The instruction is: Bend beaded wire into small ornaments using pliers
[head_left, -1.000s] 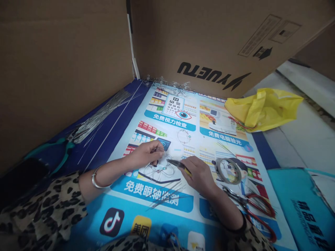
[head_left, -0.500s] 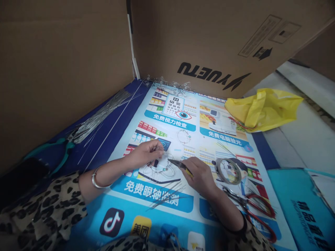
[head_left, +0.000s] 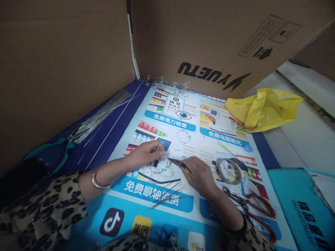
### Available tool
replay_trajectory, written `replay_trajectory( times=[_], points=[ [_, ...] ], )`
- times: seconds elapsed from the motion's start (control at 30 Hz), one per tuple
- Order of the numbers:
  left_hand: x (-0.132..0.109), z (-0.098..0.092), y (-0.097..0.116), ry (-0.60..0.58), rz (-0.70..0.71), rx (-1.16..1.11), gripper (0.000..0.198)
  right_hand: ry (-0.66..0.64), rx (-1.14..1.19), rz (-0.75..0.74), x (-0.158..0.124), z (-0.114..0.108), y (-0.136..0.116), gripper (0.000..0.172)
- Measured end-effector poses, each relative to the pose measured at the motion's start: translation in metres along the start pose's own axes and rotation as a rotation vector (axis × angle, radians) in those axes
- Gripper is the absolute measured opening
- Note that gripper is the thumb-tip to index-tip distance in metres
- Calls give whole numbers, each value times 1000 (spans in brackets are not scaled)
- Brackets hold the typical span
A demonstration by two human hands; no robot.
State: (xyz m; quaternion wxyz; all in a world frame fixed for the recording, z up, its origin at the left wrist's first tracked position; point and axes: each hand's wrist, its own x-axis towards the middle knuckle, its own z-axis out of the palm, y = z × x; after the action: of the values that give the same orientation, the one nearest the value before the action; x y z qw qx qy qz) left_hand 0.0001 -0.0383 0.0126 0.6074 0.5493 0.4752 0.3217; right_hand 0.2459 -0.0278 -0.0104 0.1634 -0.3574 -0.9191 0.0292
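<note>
My left hand pinches a thin wire ring with small beads that lies on the printed poster mat. My right hand is closed round small yellow-handled pliers, whose dark tip points left and meets the wire near my left fingertips. A silver bangle sits on my left wrist. A finished beaded wire ring lies a little farther back on the mat. Several short cut wires lie just in front of my hands.
A bundle of long straight wires and teal-handled pliers lie at the left. A tape roll and red-handled pliers lie at the right. A yellow plastic bag sits back right. Cardboard walls stand behind.
The pliers' tip has shifted slightly up and left toward my left fingertips. My left hand has hardly moved.
</note>
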Motion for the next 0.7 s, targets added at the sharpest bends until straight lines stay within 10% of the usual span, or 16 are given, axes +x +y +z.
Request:
replay_trajectory(
  times=[0.7],
  points=[
    [2,1,-7,1,8,44,15,-67,45,-25,2,-1,-1,12]
  ],
)
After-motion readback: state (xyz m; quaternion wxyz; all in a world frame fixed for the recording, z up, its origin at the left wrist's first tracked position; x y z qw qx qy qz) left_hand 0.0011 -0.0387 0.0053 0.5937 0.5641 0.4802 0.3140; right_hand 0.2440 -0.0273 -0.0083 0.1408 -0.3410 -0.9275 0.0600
